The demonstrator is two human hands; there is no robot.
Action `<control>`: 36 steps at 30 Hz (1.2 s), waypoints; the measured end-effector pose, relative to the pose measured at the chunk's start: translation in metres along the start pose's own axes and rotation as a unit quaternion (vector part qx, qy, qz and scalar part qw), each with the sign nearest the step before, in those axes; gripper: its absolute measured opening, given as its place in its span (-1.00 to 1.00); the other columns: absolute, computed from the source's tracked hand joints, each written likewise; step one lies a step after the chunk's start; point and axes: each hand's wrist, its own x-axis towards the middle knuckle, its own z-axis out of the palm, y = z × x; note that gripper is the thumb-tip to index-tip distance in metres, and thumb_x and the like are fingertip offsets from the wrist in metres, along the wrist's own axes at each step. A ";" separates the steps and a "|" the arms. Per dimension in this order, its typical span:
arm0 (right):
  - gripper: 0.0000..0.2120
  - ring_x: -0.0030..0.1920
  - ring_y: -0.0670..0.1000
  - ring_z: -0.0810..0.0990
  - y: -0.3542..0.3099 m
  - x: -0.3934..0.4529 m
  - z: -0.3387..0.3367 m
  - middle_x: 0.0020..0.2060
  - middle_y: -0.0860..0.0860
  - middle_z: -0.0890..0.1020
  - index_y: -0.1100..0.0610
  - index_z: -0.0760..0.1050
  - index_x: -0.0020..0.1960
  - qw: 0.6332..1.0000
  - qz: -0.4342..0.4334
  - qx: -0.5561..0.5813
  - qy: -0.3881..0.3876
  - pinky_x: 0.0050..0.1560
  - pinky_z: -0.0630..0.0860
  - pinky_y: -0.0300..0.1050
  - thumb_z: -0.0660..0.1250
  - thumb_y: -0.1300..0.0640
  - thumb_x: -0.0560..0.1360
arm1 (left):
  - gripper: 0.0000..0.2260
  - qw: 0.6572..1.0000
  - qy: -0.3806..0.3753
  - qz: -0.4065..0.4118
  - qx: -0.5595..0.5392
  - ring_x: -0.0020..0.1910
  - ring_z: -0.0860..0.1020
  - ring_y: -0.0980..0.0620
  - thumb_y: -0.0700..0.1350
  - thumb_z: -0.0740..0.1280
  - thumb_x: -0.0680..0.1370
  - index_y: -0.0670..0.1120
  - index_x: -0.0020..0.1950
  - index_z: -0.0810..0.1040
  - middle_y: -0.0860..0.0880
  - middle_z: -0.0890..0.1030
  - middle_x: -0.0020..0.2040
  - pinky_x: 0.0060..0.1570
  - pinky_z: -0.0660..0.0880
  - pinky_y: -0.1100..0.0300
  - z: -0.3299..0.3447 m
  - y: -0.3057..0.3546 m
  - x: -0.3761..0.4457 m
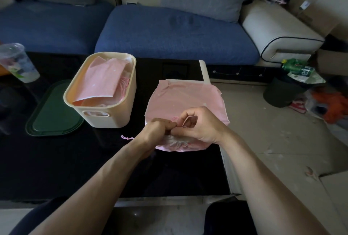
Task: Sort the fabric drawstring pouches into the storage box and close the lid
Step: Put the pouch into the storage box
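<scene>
Centrally, a pink pouch lies flat on the black counter, right of the open box. Its drawstring is pinched by both the left hand and right hand, fingers curled tight. Soft, light fabric; best gripped near the gathered mouth.

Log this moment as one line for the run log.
hands: both pinching pink pouch | storage box: open, pouches inside | green lid: off, left of box
</scene>
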 end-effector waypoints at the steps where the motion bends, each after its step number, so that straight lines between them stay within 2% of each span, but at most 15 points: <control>1: -0.76 -0.36 -0.19 0.55 0.001 0.000 0.000 -0.38 -0.19 0.63 -0.02 0.60 -0.25 1.000 0.003 -0.016 0.011 -0.29 0.46 -0.32 0.66 0.02 0.27 | -0.68 1.000 -0.003 -0.002 0.009 -0.29 0.62 0.03 -0.30 0.22 0.58 -0.21 -0.32 0.64 -0.14 0.64 -0.32 -0.19 0.55 0.25 0.000 0.000 0.000; 3: -0.75 -0.36 -0.21 0.55 0.003 0.001 0.000 -0.35 -0.19 0.64 -0.05 0.62 -0.30 0.999 -0.006 -0.038 0.031 -0.30 0.45 -0.33 0.69 0.01 0.22 | -0.76 1.000 -0.002 -0.006 0.025 -0.20 0.60 -0.05 -0.27 0.23 0.58 -0.28 -0.20 0.64 -0.22 0.63 -0.22 -0.06 0.52 0.14 0.000 -0.002 0.001; 8: -0.88 -0.16 -0.17 0.64 0.011 0.003 -0.003 -0.15 -0.12 0.68 0.02 0.72 -0.25 0.996 -0.028 -0.081 0.018 -0.15 0.49 -0.31 0.65 0.04 0.32 | -0.76 1.000 0.012 -0.017 -0.003 -0.34 0.59 0.04 -0.25 0.23 0.60 -0.26 -0.20 0.61 -0.15 0.62 -0.30 -0.25 0.52 0.25 0.000 -0.002 0.001; 11: -0.95 0.00 -0.16 0.64 0.012 0.002 -0.001 -0.01 -0.18 0.68 0.06 0.72 -0.19 0.995 -0.037 -0.095 0.000 0.00 0.54 -0.20 0.57 0.11 0.40 | -0.75 0.996 0.042 0.024 0.077 -0.39 0.47 0.09 -0.24 0.28 0.57 -0.19 -0.31 0.56 -0.08 0.53 -0.38 -0.32 0.42 0.28 -0.003 -0.003 0.004; 14: -0.91 0.11 -0.12 0.63 0.007 0.002 -0.002 0.15 -0.15 0.65 0.07 0.71 -0.25 0.999 -0.009 -0.016 -0.044 0.15 0.50 -0.15 0.48 0.18 0.42 | -0.63 0.985 0.067 0.068 0.146 -0.49 0.28 0.16 -0.30 0.29 0.53 -0.11 -0.49 0.39 0.01 0.35 -0.49 -0.46 0.24 0.32 -0.001 -0.006 0.005; 17: -0.77 0.20 0.11 0.61 -0.002 0.001 -0.007 0.12 0.01 0.69 0.16 0.64 -0.36 0.988 0.016 0.155 -0.016 0.33 0.45 0.09 0.30 0.16 0.41 | -0.58 0.974 0.075 0.074 0.200 -0.45 0.28 0.12 -0.32 0.28 0.49 -0.06 -0.56 0.37 0.09 0.35 -0.54 -0.39 0.25 0.26 -0.005 -0.009 0.008; 19: -0.70 0.16 0.23 0.60 -0.003 0.003 -0.015 0.03 0.15 0.69 0.24 0.58 -0.37 0.954 0.024 0.299 0.026 0.31 0.44 0.18 0.22 0.18 0.46 | -0.55 0.968 0.083 0.062 0.230 -0.40 0.31 0.07 -0.31 0.27 0.48 -0.05 -0.61 0.38 0.09 0.36 -0.56 -0.31 0.28 0.19 -0.010 -0.012 0.012; 22: -0.80 -0.01 0.11 0.68 -0.007 0.004 -0.024 -0.18 0.12 0.67 0.27 0.48 -0.13 0.872 0.050 0.479 0.091 0.04 0.54 -0.01 0.28 0.10 0.47 | -0.57 0.961 0.092 0.046 0.256 -0.34 0.37 -0.01 -0.25 0.28 0.53 -0.01 -0.54 0.41 0.08 0.42 -0.50 -0.29 0.35 0.13 -0.012 -0.012 0.014; 24: -0.64 -0.16 0.05 0.64 -0.006 0.002 -0.035 -0.30 0.05 0.61 0.20 0.45 -0.38 0.804 0.071 0.561 0.183 0.00 0.49 -0.07 0.29 0.06 0.53 | -0.67 0.953 0.107 0.028 0.283 -0.35 0.42 -0.01 -0.15 0.28 0.58 -0.01 -0.41 0.45 0.04 0.46 -0.42 -0.33 0.39 0.17 -0.013 -0.014 0.015; 26: -0.63 -0.15 0.03 0.61 -0.001 -0.002 -0.052 -0.27 0.03 0.60 0.08 0.46 -0.37 0.764 0.074 0.586 0.259 0.02 0.46 -0.06 0.25 -0.02 0.58 | -0.69 0.954 0.100 0.034 0.279 -0.32 0.45 -0.07 -0.18 0.24 0.57 -0.13 -0.39 0.46 -0.06 0.50 -0.36 -0.28 0.44 0.11 -0.015 -0.014 0.013; 28: -0.67 -0.01 0.04 0.61 0.009 -0.002 -0.060 -0.06 0.06 0.65 0.10 0.54 -0.14 0.809 0.124 0.487 0.305 0.05 0.45 -0.02 0.20 -0.12 0.60 | -0.70 0.965 0.086 0.026 0.246 -0.15 0.52 -0.20 -0.21 0.08 0.53 -0.26 -0.28 0.52 -0.20 0.57 -0.20 -0.13 0.50 0.04 -0.016 -0.015 0.013; 30: -0.57 0.02 0.02 0.59 0.024 -0.003 -0.062 0.15 0.15 0.63 0.20 0.56 0.14 0.885 0.221 0.234 0.336 0.08 0.45 0.00 0.14 -0.14 0.64 | -0.61 0.956 0.061 0.044 0.285 -0.07 0.56 -0.17 -0.13 -0.01 0.44 -0.26 -0.16 0.57 -0.19 0.60 -0.12 -0.10 0.51 0.09 -0.014 -0.014 0.007; 33: -0.56 0.21 0.08 0.56 0.038 -0.005 -0.059 0.35 0.19 0.52 0.29 0.44 0.36 0.903 0.274 -0.051 0.326 0.24 0.43 -0.02 0.28 0.00 0.62 | -0.70 0.942 0.094 0.037 0.319 -0.30 0.51 -0.02 -0.15 0.20 0.56 -0.22 -0.32 0.54 -0.12 0.57 -0.32 -0.29 0.47 0.13 -0.011 -0.018 0.013; 35: -0.60 0.28 0.04 0.54 0.038 -0.007 -0.055 0.35 0.10 0.54 0.19 0.45 0.40 0.916 0.243 -0.118 0.298 0.23 0.41 -0.14 0.33 0.15 0.58 | -0.74 0.943 0.091 0.031 0.319 -0.27 0.47 -0.10 -0.19 0.29 0.53 -0.32 -0.30 0.54 -0.26 0.59 -0.25 -0.23 0.45 0.07 -0.011 -0.020 0.018; 36: -0.69 0.18 -0.05 0.58 0.035 -0.006 -0.052 0.24 0.02 0.61 0.14 0.54 0.31 0.931 0.200 -0.133 0.275 0.15 0.42 -0.24 0.33 0.21 0.57 | -0.75 0.940 0.080 0.032 0.329 -0.27 0.45 -0.10 -0.19 0.29 0.53 -0.31 -0.30 0.54 -0.27 0.59 -0.24 -0.26 0.42 0.10 -0.011 -0.020 0.018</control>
